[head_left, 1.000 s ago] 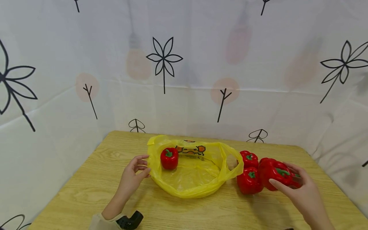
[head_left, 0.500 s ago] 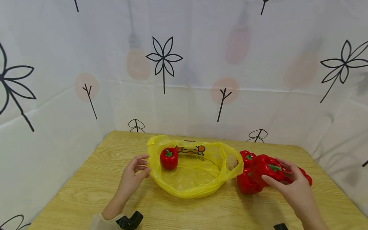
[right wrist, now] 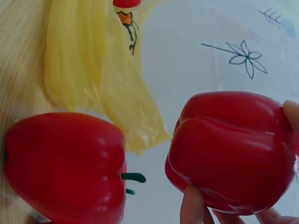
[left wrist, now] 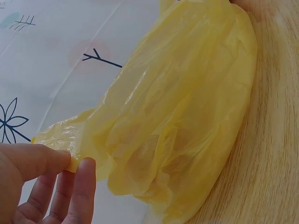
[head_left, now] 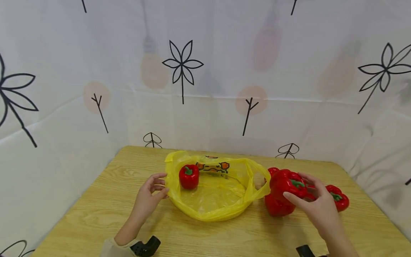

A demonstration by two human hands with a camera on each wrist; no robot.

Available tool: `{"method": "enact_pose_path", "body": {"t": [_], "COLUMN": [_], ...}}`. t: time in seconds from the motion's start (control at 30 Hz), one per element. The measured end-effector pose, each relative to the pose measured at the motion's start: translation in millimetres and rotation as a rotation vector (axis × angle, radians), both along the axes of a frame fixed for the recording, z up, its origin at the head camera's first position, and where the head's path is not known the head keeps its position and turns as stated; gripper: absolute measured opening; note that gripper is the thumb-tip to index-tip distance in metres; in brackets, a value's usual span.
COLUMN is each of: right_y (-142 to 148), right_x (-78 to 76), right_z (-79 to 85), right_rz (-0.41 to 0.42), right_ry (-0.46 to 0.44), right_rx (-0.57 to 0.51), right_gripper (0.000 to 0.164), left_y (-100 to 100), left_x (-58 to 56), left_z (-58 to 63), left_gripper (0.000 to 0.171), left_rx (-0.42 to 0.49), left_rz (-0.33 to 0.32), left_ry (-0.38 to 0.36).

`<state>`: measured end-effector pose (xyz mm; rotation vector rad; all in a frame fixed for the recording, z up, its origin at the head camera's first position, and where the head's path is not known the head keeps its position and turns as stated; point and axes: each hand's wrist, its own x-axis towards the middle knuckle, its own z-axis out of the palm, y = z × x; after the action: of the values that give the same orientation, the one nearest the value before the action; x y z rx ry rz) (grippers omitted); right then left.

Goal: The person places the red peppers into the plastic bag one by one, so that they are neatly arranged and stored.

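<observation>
My left hand [head_left: 150, 189] pinches the left rim of a yellow plastic bag [head_left: 212, 216], whose mouth gapes wide. In the left wrist view, thumb and fingertips hold a fold of the bag [left wrist: 187, 84]. One red bell pepper [head_left: 188, 178] sits inside it, at the left. My right hand [head_left: 318, 207] grips another red bell pepper [head_left: 284, 184] between thumb and fingers, raised beside the bag's right handle loop. The right wrist view shows this pepper [right wrist: 233, 149] held off the table, apart from a standing pepper [right wrist: 67, 163] with a green stem.
Below the held pepper stands a red pepper [head_left: 278, 207], with one more [head_left: 273, 171] partly hidden behind. Another pepper [head_left: 343, 204] lies right of my right hand. The wooden table [head_left: 96, 217] meets a patterned white cloth [head_left: 208, 121] at the back.
My right hand has lifted the pepper and carried it leftward toward the bag, uncovering the pepper at the far right. My left hand stays on the bag's rim.
</observation>
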<state>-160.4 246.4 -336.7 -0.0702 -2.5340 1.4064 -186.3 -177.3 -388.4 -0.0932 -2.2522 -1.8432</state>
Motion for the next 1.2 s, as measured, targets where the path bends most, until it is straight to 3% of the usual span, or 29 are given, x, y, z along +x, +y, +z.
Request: {"method": "enact_pose_path", "body": {"t": [1.2], "right_y": [-48], "right_x": [-16.6], "right_z": [7.6], "right_rz": [0.108], "right_ry": [-0.057], "right_rx": [-0.018], "right_gripper": [0.080], "left_y": [1], "left_x": [0.0], "left_z": [0.7], "left_gripper": [0.040], "left_rx": [0.007], "left_rz": [0.005], "left_ry": [-0.008]}}
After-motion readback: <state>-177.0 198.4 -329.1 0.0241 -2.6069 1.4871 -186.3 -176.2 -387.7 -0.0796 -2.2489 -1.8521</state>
